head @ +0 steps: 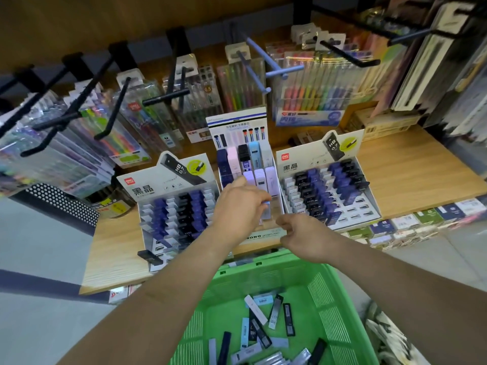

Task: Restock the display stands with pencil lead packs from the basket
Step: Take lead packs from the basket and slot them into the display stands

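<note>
My left hand [241, 204] reaches over the middle display stand [274, 164] and pinches a pale lead pack [266, 209] at the stand's front row. Just right of it, my right hand [303, 234] hovers above the shelf's front edge with fingers loosely curled, holding nothing. A left display stand [147, 185] and a right display stand [369, 204] hold rows of blue and black lead packs. The green basket [334, 285] sits below, with several loose lead packs [266, 322] on its bottom.
One black lead pack [150, 256] lies loose on the wooden shelf [411, 169] by the left stand. Black and blue peg hooks [342, 55] with hanging pen sets jut out overhead. Small boxes [421, 219] line the shelf's right front edge.
</note>
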`<state>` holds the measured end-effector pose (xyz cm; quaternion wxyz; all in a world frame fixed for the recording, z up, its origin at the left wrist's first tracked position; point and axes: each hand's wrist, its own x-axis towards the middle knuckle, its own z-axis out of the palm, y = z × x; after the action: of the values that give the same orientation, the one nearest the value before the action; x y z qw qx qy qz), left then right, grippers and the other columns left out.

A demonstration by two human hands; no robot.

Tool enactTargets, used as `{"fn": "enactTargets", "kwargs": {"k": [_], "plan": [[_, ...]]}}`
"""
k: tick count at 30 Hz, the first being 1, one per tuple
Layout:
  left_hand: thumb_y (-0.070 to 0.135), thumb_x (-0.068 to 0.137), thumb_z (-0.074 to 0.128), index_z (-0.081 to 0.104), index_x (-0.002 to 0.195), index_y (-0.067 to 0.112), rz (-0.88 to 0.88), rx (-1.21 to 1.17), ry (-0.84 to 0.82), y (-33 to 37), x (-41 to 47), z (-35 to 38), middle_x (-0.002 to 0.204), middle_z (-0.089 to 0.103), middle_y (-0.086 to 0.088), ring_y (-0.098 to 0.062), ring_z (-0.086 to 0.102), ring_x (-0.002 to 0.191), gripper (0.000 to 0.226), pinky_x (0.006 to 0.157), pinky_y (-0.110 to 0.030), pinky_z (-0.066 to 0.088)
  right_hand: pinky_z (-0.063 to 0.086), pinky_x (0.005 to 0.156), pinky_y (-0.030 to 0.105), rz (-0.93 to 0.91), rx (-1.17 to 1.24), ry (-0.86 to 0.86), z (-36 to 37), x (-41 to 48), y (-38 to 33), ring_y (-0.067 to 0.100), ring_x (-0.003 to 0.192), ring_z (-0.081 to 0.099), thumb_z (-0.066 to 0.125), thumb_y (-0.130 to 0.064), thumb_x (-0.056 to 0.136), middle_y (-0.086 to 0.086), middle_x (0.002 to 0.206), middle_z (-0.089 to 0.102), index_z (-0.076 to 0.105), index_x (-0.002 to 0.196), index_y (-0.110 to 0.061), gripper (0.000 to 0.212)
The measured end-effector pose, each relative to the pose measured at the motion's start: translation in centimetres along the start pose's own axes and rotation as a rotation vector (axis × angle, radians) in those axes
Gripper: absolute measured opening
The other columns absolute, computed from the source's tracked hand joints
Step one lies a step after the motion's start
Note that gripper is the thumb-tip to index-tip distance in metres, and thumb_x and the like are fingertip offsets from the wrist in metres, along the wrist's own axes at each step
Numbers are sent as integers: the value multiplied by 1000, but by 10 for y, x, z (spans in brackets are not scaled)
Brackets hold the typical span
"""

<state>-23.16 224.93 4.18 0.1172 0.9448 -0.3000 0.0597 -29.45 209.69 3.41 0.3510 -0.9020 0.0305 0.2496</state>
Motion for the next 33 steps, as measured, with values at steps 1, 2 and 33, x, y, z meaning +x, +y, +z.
{"fn": "enactTargets", "kwargs": {"k": [1,2,33], "plan": [[28,90,64,72,105,23,13,35,9,0,2,1,96,71,6,-19,44,92,18,81,-35,43,46,96,27,10,11,9,1,1,0,21,120,57,55,-11,92,8,148,48,42,147,-13,56],[29,90,62,72,106,25,16,64,16,1,4,1,97,71,7,-19,44,93,19,80,-35,42,45,99,27,21,25,19,1,2,0,22,124,55,54,-10,92,8,148,48,42,147,-13,56],[24,87,66,54,131,25,-687,-284,-527,-5,-217,111,131,56,4,-13,64,97,45,91,-27,52,56,80,35,36,-322,-271,47,-54,62,16,85,69,59,-12,91,2,99,70,57,128,-20,38]]}}
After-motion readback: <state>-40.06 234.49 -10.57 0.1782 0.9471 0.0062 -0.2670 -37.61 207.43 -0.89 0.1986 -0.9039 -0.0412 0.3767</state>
